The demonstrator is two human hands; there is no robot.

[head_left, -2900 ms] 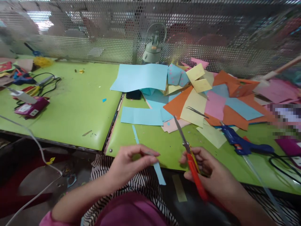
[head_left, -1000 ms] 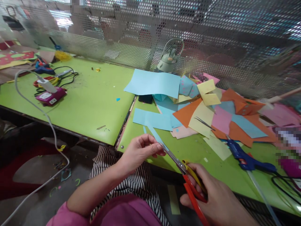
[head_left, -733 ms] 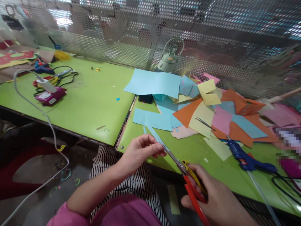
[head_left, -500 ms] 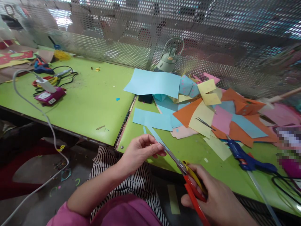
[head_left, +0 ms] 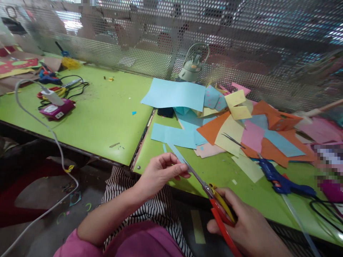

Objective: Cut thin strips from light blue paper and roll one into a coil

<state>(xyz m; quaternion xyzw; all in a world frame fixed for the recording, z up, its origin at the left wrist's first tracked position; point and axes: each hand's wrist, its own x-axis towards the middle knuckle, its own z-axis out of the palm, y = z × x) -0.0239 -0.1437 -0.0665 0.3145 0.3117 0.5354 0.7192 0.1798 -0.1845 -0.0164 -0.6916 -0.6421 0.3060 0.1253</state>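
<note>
My left hand (head_left: 164,173) pinches a narrow light-blue paper strip (head_left: 175,151), its fingertips beside the blade tips. In my right hand (head_left: 248,223) are scissors (head_left: 207,189) with red and yellow handles, my thumb and fingers around them. The blades lie along the strip, nearly closed, pointing up and left toward my left fingertips. Just beyond the strip, a light-blue paper rectangle (head_left: 174,135) rests on the green table (head_left: 112,117). Whether a tiny piece also sits between my left fingertips is hidden.
Coloured paper pieces (head_left: 233,132) pile up at right, with tweezers (head_left: 233,140) on top. A blue glue gun (head_left: 281,180) lies near the right edge. Behind stand a bottle (head_left: 191,69) and a perforated metal screen (head_left: 128,43). A purple power adapter (head_left: 57,109) sits left, its white cable (head_left: 57,142) hanging down.
The scissors have shifted very slightly, and their blades look a little closer together at the strip. My left hand stays almost in place, still pinching.
</note>
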